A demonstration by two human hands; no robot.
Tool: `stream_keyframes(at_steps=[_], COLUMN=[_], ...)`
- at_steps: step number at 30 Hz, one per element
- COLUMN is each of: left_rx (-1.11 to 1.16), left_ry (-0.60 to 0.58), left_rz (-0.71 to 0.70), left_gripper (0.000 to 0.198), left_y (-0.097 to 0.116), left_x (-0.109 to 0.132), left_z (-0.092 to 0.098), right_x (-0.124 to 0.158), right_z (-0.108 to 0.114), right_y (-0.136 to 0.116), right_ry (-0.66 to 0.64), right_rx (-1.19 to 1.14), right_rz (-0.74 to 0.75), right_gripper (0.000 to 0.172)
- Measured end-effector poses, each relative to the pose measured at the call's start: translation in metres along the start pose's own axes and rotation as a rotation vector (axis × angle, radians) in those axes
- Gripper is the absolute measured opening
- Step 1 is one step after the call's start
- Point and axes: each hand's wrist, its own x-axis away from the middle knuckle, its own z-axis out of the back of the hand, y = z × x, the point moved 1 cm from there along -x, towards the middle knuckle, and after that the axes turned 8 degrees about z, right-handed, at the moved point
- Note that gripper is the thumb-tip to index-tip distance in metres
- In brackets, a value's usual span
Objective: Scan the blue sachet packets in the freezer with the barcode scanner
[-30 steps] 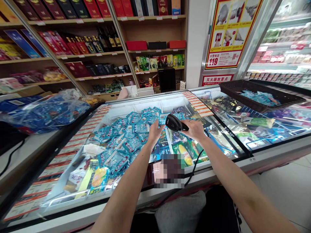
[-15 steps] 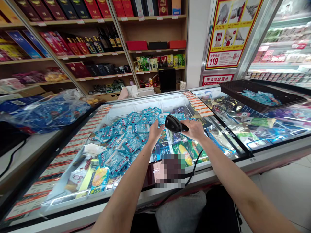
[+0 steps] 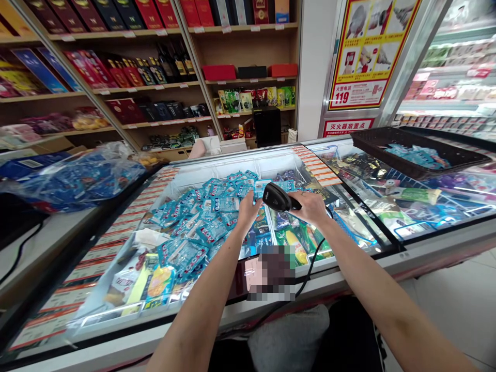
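In the head view my right hand (image 3: 311, 206) is wrapped round the handle of a black barcode scanner (image 3: 276, 197). Its head points left, and a black cable (image 3: 315, 253) runs down from it. Just left of the scanner, my left hand (image 3: 248, 209) pinches a small blue packet (image 3: 261, 186) by its lower edge. The packet sits right behind the scanner head, which partly covers it. Beneath and to the left, many similar blue packets (image 3: 209, 212) lie heaped on the glass top of a chest freezer (image 3: 96, 268).
A clear plastic bag (image 3: 85, 178) of blue packets stands at the left. On the right, a black tray (image 3: 372, 142) on the freezer holds more packets. Shelves (image 3: 155, 85) of boxes and bottles rise behind. A person's arm (image 3: 197, 150) shows beyond the freezer.
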Motion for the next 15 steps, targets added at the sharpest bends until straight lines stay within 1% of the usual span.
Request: stream_keyframes(at_steps=[7, 10, 13, 15], left_rx=[0.011, 0.021, 0.025, 0.018], left_ry=[0.035, 0.034, 0.035, 0.044], left_rz=[-0.034, -0.018, -0.006, -0.003], left_gripper=[0.038, 0.038, 0.044, 0.052], left_y=[0.0035, 0.0038, 0.0013, -0.0013], left_x=[0.0022, 0.002, 0.0005, -0.0002], left_z=[0.0011, 0.0003, -0.0014, -0.0027], right_x=[0.0005, 0.0005, 0.0007, 0.0006], right_z=[-0.0034, -0.0052, -0.0056, -0.0046], right_y=[0.0022, 0.0031, 0.0041, 0.0056], right_ry=[0.046, 0.071, 0.092, 0.098], right_rx=[0.016, 0.019, 0.024, 0.036], right_rz=[0.026, 0.049, 0.041, -0.002], right_gripper=[0.037, 0.038, 0.037, 0.036])
